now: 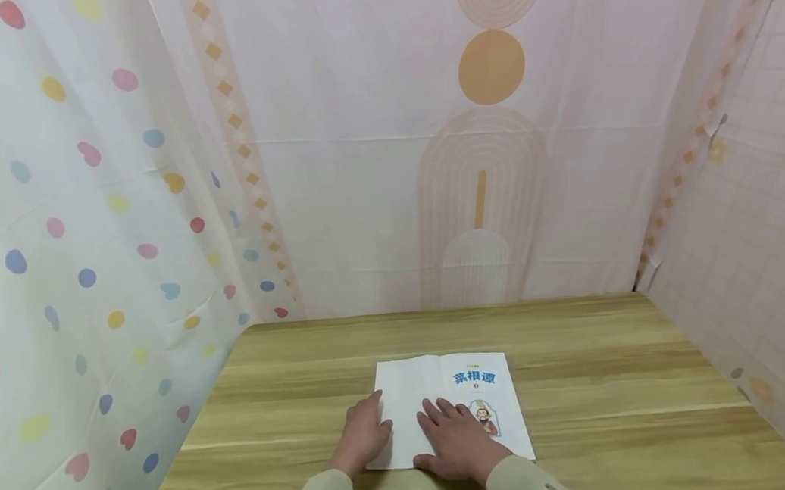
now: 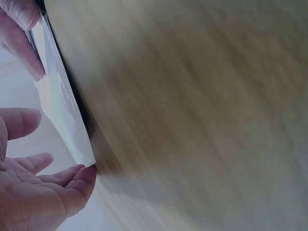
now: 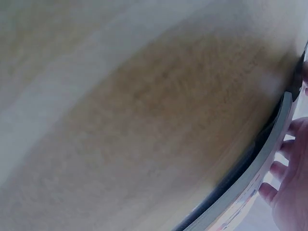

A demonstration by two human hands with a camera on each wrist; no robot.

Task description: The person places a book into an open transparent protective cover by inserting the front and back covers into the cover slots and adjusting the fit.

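A thin white book (image 1: 473, 380) with blue characters and a cartoon figure on its cover lies on the wooden table (image 1: 613, 366) near the front edge. My left hand (image 1: 365, 433) rests at the book's left edge with its fingers straight on the white page. In the left wrist view, the fingers of my left hand (image 2: 43, 192) lie beside a slightly raised page edge (image 2: 62, 106). My right hand (image 1: 457, 438) lies flat on the middle of the book, partly covering the cartoon figure. The right wrist view shows the book's edge (image 3: 260, 168) and my right hand's fingertips (image 3: 288, 187) on it.
A curtain with coloured dots (image 1: 78, 244) hangs close on the left. A pale patterned curtain (image 1: 482, 155) closes the back, and a checked sheet (image 1: 761, 234) the right. Bare tabletop lies behind and to the right of the book.
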